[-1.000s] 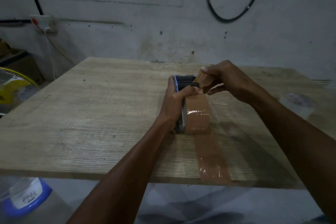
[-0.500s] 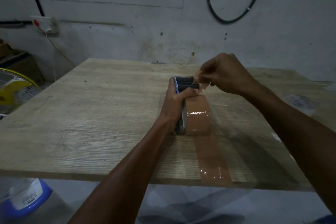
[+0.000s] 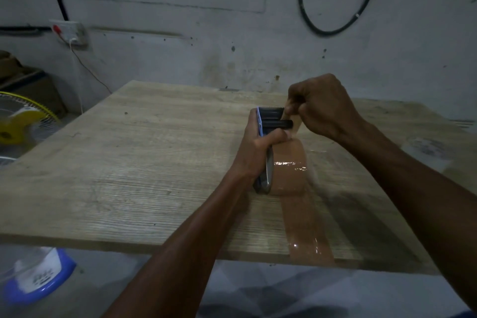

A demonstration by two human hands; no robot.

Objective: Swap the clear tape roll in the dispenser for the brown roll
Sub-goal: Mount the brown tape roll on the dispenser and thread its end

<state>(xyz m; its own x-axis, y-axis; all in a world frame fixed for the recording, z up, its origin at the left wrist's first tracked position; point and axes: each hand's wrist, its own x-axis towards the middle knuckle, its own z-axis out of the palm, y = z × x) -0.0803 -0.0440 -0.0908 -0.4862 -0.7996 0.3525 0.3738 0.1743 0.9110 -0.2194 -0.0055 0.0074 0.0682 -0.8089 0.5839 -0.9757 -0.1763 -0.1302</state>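
**Brown roll seated, tape end going to the blade**

The brown roll sits in the dispenser, which stands on edge near the middle of the wooden table. The left hand is wrapped around the dispenser's frame, thumb hooked over the top just behind the black roller bar, pinning the tool down. The right hand is curled tight, thumb and fingers pinching the free end of the brown tape right beside the serrated cutter at the far end. By my read the swap itself is done and this is the threading step (the fiddly bit): the tail has to lie flat over the roller and reach the teeth without twisting or sticking to itself. The next move calls for steady tension and a square pull. Nearer the table's front edge, a strip of brown tape lies stuck flat. The clear roll looks to be lying well off to the right, blurred.
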